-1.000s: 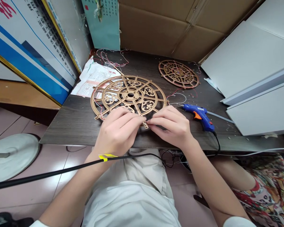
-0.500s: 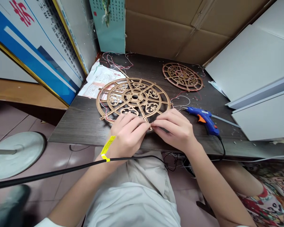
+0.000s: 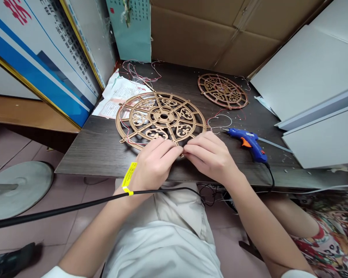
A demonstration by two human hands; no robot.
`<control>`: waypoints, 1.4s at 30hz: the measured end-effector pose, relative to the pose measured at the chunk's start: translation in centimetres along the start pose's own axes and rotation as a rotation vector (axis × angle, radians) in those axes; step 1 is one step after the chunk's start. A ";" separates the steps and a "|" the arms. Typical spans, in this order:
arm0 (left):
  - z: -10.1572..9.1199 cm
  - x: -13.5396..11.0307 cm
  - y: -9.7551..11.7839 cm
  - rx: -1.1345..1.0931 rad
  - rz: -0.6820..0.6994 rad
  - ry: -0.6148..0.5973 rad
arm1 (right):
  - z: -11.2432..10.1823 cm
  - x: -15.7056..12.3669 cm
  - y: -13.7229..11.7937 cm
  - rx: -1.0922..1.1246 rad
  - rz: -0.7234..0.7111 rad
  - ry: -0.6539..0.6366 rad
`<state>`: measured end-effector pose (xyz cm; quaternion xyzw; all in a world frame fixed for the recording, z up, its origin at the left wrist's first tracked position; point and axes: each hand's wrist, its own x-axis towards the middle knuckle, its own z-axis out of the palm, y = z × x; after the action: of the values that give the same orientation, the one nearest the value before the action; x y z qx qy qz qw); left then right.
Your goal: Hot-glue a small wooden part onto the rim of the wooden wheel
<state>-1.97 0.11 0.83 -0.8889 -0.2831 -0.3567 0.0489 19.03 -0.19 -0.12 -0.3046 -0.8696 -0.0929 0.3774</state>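
Large round gold-coloured openwork plastic disc [image 3: 161,117] flat on dark wood-grain table [image 3: 98,150], left hand [image 3: 154,165] and right hand [image 3: 210,156] meeting at the disc's near rim, fingertips pinched closed on it, blue hot glue gun [image 3: 248,141] right of the disc, smaller round coppery openwork disc [image 3: 222,90] beyond it.

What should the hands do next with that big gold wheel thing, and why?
Probably keep pinching and ease the thin wire into the near rim of the large gold fretwork disc. The left hand and right hand meet fingertip to fingertip at that edge, where a small tab sticks out. The blue glue gun lies untouched beside the right hand, so gluing likely comes later.
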 end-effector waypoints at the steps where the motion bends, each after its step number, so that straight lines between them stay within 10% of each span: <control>1: 0.0 0.0 0.0 -0.011 -0.002 0.001 | 0.0 0.0 0.0 -0.001 0.002 0.001; 17: 0.1 0.0 -0.1 -0.047 -0.018 0.013 | 0.2 -0.2 0.2 0.039 0.037 0.089; 42: 0.5 -0.7 -0.8 -0.001 -0.032 -0.094 | -1.3 0.6 0.8 0.312 0.264 -0.221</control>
<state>-2.49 0.64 -0.07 -0.9001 -0.2989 -0.3156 0.0294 20.01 0.24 1.14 -0.3619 -0.8621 0.1265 0.3314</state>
